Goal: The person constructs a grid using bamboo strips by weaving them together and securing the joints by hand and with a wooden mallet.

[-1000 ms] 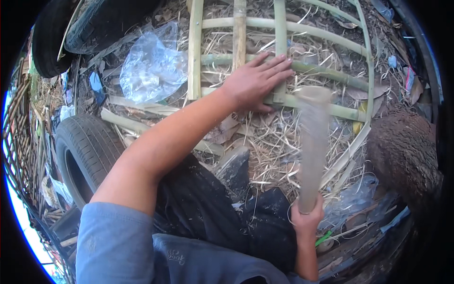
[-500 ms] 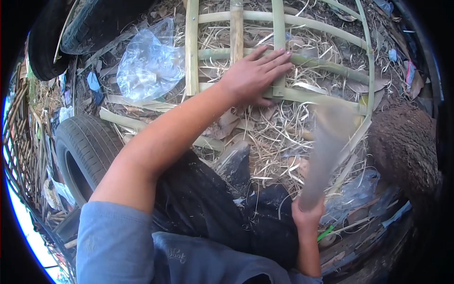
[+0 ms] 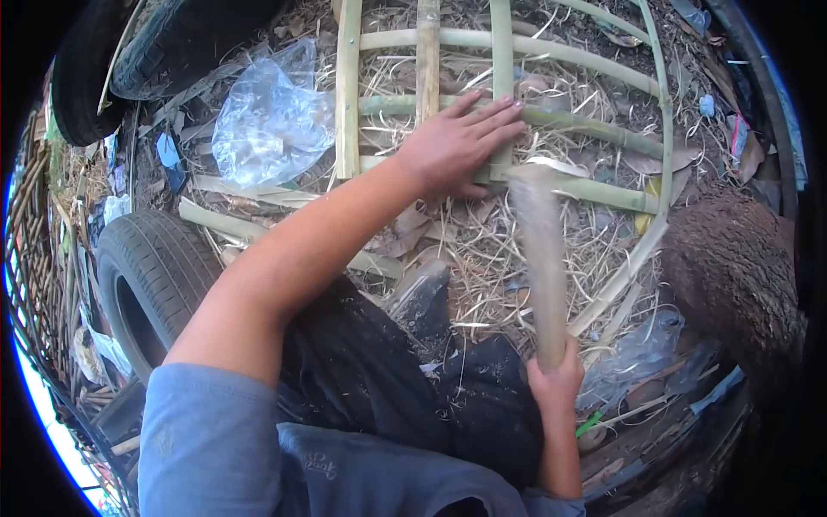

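My left hand (image 3: 457, 145) lies flat with fingers spread on a lattice of split bamboo strips (image 3: 502, 52), pressing near the crossing of an upright strip and a cross strip. In my right hand (image 3: 556, 379) is a thick wooden club (image 3: 543, 276), gripped by its lower end. Motion blurs it, so its exact shape is unclear. The club's far end is beside the lower end of the upright strip, just right of my left hand; whether they touch I cannot tell. A curved bamboo strip (image 3: 666, 129) bounds the lattice on the right.
Pale shavings (image 3: 482, 276) and dry leaves litter the ground. A tyre (image 3: 159, 284) stands at the left, more tyres (image 3: 185, 47) at the far left. A clear plastic bag (image 3: 271, 121) lies left of the lattice. A rough brown trunk (image 3: 732, 258) is on the right.
The club has swung left toward the upright strip's lower end. My left hand stays pressed on the lattice; the view has shifted slightly.
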A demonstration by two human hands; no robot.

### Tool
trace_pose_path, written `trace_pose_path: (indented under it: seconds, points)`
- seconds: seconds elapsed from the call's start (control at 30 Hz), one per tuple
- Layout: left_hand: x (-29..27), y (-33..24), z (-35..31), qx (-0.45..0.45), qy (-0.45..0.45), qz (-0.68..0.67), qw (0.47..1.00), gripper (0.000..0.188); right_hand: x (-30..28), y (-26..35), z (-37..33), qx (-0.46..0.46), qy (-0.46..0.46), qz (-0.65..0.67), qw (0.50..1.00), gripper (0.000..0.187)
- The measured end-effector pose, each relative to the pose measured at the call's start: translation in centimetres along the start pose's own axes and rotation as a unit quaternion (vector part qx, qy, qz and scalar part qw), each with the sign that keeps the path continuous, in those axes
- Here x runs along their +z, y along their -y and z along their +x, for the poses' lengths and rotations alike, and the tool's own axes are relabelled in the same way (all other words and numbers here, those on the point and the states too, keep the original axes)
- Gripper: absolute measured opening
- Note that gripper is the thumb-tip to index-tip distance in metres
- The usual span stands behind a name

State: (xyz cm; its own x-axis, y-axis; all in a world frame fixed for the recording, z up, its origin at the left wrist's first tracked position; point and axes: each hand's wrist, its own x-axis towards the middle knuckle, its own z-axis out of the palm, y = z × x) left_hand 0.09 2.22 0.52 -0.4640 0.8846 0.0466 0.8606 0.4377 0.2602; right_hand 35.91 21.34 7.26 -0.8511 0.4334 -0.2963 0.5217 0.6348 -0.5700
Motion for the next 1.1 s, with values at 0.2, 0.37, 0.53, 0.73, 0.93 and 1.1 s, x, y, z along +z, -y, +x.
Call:
trace_pose_path:
  seconds: [0.2, 0.37, 0.53, 0.73, 0.93, 1.1]
  points:
    - [-0.2, -0.2, 0.1, -0.001, 0.01, 0.013, 1.0, 0.104, 0.1, 0.6, 1.0, 0.031, 0.019, 0.007, 0.999, 0.049]
    - [-0.1, -0.2, 0.3, 0.008, -0.009, 0.001, 1.0, 0.105, 0.3, 1.0, 2.1, 0.02, 0.055, -0.091, 0.994, 0.049]
    - [0.3, -0.3, 0.1, 0.008, 0.004, -0.015, 1.0, 0.104, 0.6, 1.5, 0.4, -0.06, -0.085, 0.072, 0.992, 0.044]
    - [0.0, -0.1, 0.7, 0.019, -0.004, 0.002, 1.0, 0.101, 0.1, 1.0, 0.9, 0.026, -0.012, 0.046, 0.999, 0.048]
    - [1.0, -0.1, 0.4, 0.013, -0.05, -0.006, 0.999, 0.088, -0.1, 1.4, 1.7, -0.007, 0.004, -0.046, 0.999, 0.046]
    - [1.5, 0.2, 0.1, 0.026, -0.053, 0.005, 0.998, 0.076, -0.3, 1.9, 1.8, 0.035, 0.018, -0.007, 0.999, 0.046]
